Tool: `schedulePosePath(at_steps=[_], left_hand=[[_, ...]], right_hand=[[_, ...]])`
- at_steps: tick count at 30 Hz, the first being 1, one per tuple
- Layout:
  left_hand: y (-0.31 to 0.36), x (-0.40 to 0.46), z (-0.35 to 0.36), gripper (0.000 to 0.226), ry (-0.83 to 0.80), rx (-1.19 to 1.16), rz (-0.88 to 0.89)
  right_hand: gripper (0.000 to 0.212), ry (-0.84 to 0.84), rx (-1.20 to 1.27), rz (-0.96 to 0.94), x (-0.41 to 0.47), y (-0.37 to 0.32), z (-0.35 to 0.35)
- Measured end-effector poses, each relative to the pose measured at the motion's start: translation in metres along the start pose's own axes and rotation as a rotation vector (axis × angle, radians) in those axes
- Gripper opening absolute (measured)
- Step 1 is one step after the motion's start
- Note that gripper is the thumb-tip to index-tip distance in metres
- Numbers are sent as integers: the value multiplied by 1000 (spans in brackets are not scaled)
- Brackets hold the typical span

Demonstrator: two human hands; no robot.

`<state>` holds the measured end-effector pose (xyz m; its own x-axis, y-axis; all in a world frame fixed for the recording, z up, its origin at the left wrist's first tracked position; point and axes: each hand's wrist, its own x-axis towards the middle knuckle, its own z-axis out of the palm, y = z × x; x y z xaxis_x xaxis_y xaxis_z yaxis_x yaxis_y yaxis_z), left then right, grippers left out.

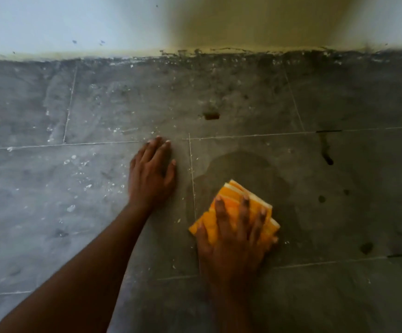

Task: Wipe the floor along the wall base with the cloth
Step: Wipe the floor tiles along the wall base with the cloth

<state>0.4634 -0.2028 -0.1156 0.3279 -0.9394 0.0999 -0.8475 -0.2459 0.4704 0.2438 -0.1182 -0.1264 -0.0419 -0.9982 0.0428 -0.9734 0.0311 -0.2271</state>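
Toward the lower right of the frame, the right hand (237, 236) presses the folded orange cloth (233, 207) flat against the grey tiled floor (50, 236), its fingers (244, 207) spread straight across the top. Just above the cloth a darker, damp-looking patch (240, 167) suggests this bit of tile has been wiped. At the centre, the left hand (150, 171) rests flat on the floor, fingers straight and close together, seemingly as a prop. Judging by the layout, most of the work remains: the cloth sits well apart from the wall base (195, 56), where a dark grimy band runs across the upper frame, and pale specks (82, 169) litter the tiles at left.
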Motion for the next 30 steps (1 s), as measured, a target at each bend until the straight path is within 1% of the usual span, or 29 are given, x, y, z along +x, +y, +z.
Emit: schedulePosePath(at_steps=[1,3,5,6,7,8,9,11,12,13,14,15,16,18,19,20,21,22,24,25,26,27,28,30], left_hand=[[2,10,3,61,-27,24,16],[2,20,10,64,-25,96,20],[-1,21,15,67,23,138,-54],[-2,19,16,69,40,141,-112],[-2,18,16,71,58,137,-167],[-1,17,17,71,70,138,-197],[-1,20,16,72,76,135,-209],[1,22,12,70,78,102,-213],[2,21,10,68,79,78,-215],[3,19,8,66,77,57,-216],[3,20,6,65,69,46,-213],[3,20,6,63,57,48,-210],[0,21,8,62,44,61,-205],[-4,21,12,63,14,102,-190],[-5,22,14,63,15,110,-184],[-6,21,16,64,21,116,-181],[-5,23,17,65,43,120,-180],[-5,23,18,65,57,126,-182],[-4,24,17,66,62,120,-190],[-4,23,16,66,51,110,-191],[-3,23,14,67,32,99,-194],[-3,23,13,67,17,97,-188],[-3,23,11,68,5,98,-177],[-3,23,12,68,-7,92,-162]], right_hand=[[73,17,0,69,-8,13,-3],[71,64,39,206,18,19,-2],[71,78,61,321,75,-1,5],[71,64,90,342,101,-18,9],[71,48,108,310,123,-36,13],[70,60,103,224,135,-51,19],[69,65,104,100,140,-62,22],[67,33,78,-171,124,-60,17],[68,-1,48,-274,108,-49,13],[69,-33,22,-323,95,-34,7],[70,-36,3,-308,92,-22,4],[71,-25,-10,-243,98,-14,4],[71,-1,-11,-138,114,-15,9],[72,62,37,102,160,-43,19],[73,70,78,180,188,-63,24],[73,64,101,183,209,-82,28],[74,55,101,106,228,-100,31],[73,44,83,-15,238,-108,35],[69,21,40,-265,238,-101,32],[66,-1,15,-365,229,-86,28],[65,-23,-15,-422,221,-67,22],[63,-46,-38,-424,214,-48,17],[62,-39,-49,-361,211,-34,15],[60,31,-4,-114,228,-33,13]])
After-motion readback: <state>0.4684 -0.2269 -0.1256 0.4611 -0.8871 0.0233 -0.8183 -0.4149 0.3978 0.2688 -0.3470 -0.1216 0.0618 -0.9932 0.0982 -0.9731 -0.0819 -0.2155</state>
